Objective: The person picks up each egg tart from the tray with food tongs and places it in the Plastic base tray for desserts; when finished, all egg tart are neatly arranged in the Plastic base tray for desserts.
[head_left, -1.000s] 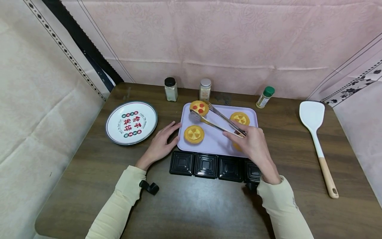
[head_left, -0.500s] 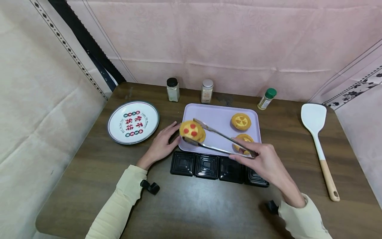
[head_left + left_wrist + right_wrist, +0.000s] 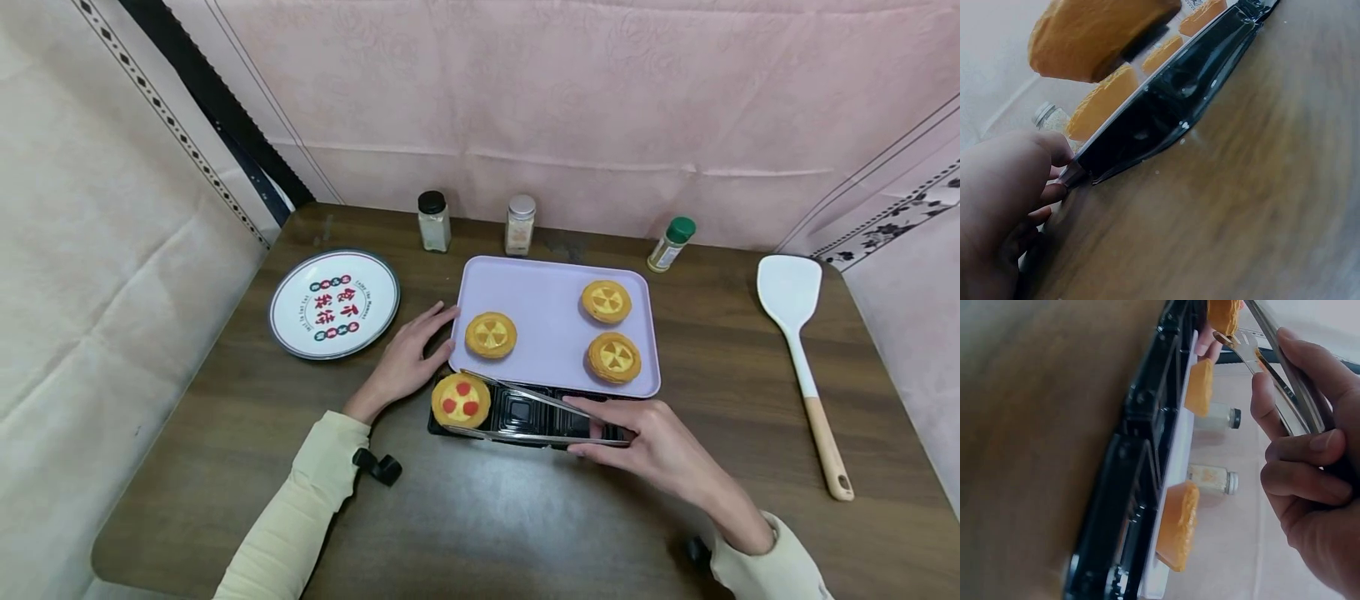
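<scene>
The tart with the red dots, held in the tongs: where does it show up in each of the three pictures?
Head: red-dotted tart sits low centre, in the tongs, over the left end of the black tray.
Left wrist: top left, seen from below.
Right wrist: top edge, only a piece.
Shared landmark: the black tray.

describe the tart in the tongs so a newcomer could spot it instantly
Start at the lilac tray mid-table. Against its near edge lies a black compartment tray; over that tray's left end, tongs in the right hand grip a tart. It alone has red dots; the others are plain yellow.
</scene>
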Available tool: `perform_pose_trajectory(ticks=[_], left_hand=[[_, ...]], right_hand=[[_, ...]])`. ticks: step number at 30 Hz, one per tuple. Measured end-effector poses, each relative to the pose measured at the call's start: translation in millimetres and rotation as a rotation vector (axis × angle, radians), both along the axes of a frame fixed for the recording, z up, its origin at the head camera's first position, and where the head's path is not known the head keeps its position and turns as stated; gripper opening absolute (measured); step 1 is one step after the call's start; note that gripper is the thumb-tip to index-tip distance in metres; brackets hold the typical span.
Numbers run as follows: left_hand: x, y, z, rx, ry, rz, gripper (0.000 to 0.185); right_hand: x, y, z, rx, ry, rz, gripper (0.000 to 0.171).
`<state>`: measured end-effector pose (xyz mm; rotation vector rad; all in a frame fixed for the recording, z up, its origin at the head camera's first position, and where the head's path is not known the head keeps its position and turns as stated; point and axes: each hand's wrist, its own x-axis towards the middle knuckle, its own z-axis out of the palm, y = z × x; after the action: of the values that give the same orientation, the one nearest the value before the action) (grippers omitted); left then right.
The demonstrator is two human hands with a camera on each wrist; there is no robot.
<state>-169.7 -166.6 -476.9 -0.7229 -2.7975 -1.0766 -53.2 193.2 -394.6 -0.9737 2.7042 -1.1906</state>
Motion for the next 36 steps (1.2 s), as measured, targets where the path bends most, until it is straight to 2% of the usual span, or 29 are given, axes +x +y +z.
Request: perform_pose_trajectory(ticks=[12, 23, 30, 36], left_hand=[[1.6, 1, 2.8, -0.007, -0.03, 0.012, 0.052], [1.1, 1, 2.6, -0.002, -0.028, 0.009, 0.052], [1.0, 1, 1.3, 0.003, -0.021, 0.01, 0.052], [0.7, 0, 0.4, 0.012, -0.014, 0.002, 0.052]], right_hand=[[-0.8, -1, -7.6, 0.03, -0.021, -0.005, 0.047], [-2.5, -2, -10.7, 0.029, -0.027, 0.003, 0.048], [-1.4, 0, -9.1, 0.043, -0.038, -0.037, 0.051], [1.4, 6, 2.0, 0.001, -0.054, -0.096, 0.051]])
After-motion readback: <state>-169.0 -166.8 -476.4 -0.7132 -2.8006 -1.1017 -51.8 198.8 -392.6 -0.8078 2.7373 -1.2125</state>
